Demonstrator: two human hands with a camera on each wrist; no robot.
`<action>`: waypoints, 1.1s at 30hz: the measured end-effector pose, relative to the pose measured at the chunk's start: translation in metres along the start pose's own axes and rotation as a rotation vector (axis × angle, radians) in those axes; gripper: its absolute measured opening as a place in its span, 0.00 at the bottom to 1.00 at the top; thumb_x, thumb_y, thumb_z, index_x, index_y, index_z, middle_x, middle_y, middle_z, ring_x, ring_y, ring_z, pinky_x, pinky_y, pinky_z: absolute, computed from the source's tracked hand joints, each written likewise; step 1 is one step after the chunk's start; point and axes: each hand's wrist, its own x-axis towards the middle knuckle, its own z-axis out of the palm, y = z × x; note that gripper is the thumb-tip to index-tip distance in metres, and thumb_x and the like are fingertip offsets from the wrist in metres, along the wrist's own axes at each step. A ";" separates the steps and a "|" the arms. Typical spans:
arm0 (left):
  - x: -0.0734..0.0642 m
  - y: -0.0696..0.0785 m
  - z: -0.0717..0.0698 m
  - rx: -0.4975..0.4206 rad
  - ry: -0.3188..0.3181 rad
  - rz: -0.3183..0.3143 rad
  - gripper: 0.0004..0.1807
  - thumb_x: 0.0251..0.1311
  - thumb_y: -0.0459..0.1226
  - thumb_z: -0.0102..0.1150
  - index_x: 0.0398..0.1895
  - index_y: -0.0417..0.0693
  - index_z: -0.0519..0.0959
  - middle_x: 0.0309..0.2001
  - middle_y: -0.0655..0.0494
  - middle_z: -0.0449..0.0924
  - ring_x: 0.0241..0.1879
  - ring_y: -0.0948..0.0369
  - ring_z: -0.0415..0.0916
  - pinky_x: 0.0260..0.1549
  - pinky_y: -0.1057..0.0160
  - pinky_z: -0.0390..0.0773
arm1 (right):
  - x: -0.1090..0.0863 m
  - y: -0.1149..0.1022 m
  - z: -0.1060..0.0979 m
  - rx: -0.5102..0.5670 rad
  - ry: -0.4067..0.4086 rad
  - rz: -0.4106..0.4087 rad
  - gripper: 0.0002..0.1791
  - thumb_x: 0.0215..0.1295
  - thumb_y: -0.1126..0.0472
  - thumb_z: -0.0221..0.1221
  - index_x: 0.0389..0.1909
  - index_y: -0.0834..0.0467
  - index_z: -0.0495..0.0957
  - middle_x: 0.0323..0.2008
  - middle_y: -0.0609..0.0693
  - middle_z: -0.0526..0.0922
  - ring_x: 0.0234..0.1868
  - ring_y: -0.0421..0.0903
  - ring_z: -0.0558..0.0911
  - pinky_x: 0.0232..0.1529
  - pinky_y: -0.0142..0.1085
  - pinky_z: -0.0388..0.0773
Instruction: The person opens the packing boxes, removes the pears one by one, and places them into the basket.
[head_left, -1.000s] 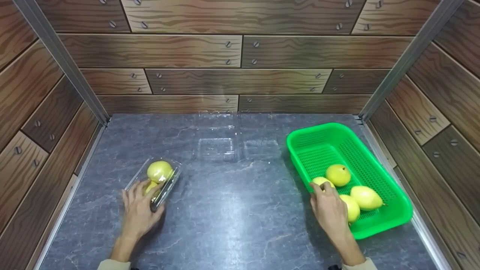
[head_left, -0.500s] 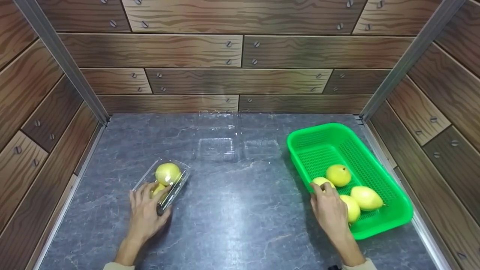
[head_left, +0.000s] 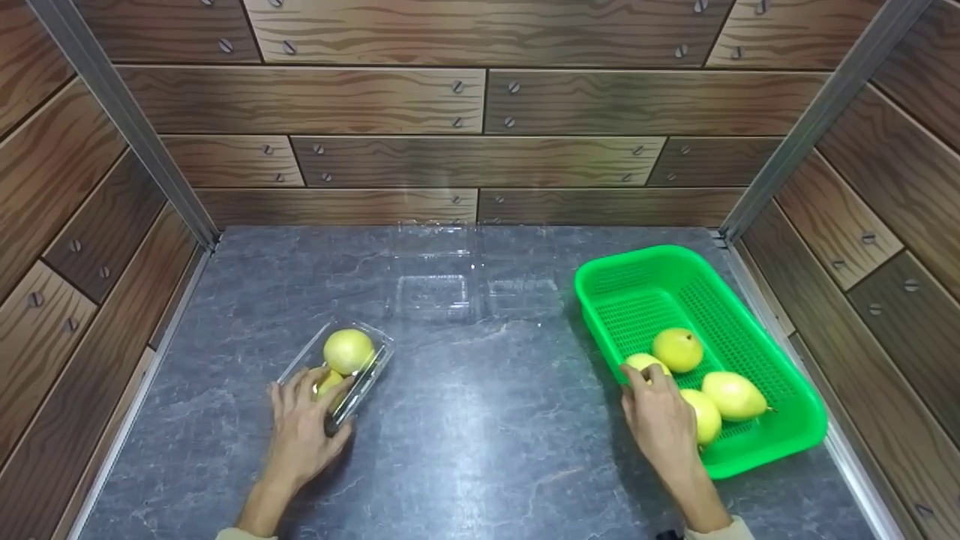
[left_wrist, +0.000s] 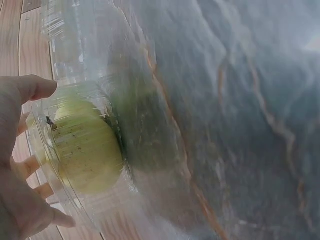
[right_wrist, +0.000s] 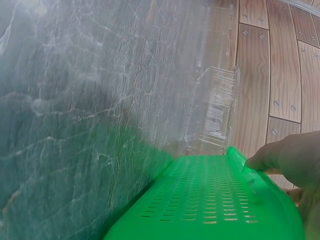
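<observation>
My left hand grips the near end of a clear plastic box, thumb on one side and fingers over the other. Two yellow-green pears lie inside the box; the far pear shows whole, the near one is partly behind my fingers. In the left wrist view a pear shows through the box wall. My right hand holds the left rim of a green perforated basket, which the right wrist view shows with the thumb on the rim. Several yellow pears lie in the basket, one near its right side.
Clear plastic boxes, one and another beside it, stand at the back middle of the grey marbled table. Wood-patterned walls enclose the back and sides. The basket stands close to the right wall.
My left hand has shifted the clear box with its pears to the right and slightly nearer to me. The right hand and basket stay where they were.
</observation>
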 end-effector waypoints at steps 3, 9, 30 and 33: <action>-0.001 0.003 0.002 0.004 -0.009 0.002 0.34 0.44 0.39 0.80 0.61 0.57 0.84 0.63 0.37 0.77 0.68 0.31 0.68 0.66 0.12 0.56 | 0.000 0.000 -0.001 0.003 -0.003 0.003 0.20 0.54 0.70 0.75 0.49 0.58 0.86 0.36 0.61 0.81 0.31 0.59 0.82 0.19 0.51 0.81; -0.003 0.008 0.004 -0.022 -0.004 0.027 0.35 0.43 0.39 0.80 0.61 0.58 0.84 0.64 0.38 0.77 0.68 0.32 0.67 0.66 0.11 0.55 | 0.000 0.000 -0.001 0.007 -0.005 0.002 0.21 0.54 0.70 0.76 0.49 0.58 0.86 0.36 0.61 0.81 0.30 0.59 0.81 0.19 0.51 0.81; -0.002 0.012 0.004 -0.037 0.025 0.067 0.33 0.43 0.37 0.79 0.59 0.55 0.85 0.62 0.38 0.78 0.66 0.30 0.70 0.63 0.10 0.59 | 0.000 0.000 -0.002 0.013 -0.007 -0.005 0.21 0.54 0.71 0.74 0.50 0.58 0.86 0.36 0.61 0.81 0.30 0.59 0.81 0.19 0.50 0.80; -0.002 0.013 0.005 -0.036 0.025 0.069 0.34 0.43 0.37 0.79 0.60 0.56 0.85 0.62 0.38 0.78 0.66 0.30 0.70 0.63 0.10 0.58 | -0.001 0.000 -0.002 0.011 -0.009 -0.004 0.20 0.54 0.71 0.74 0.50 0.58 0.86 0.36 0.61 0.81 0.30 0.59 0.81 0.19 0.50 0.80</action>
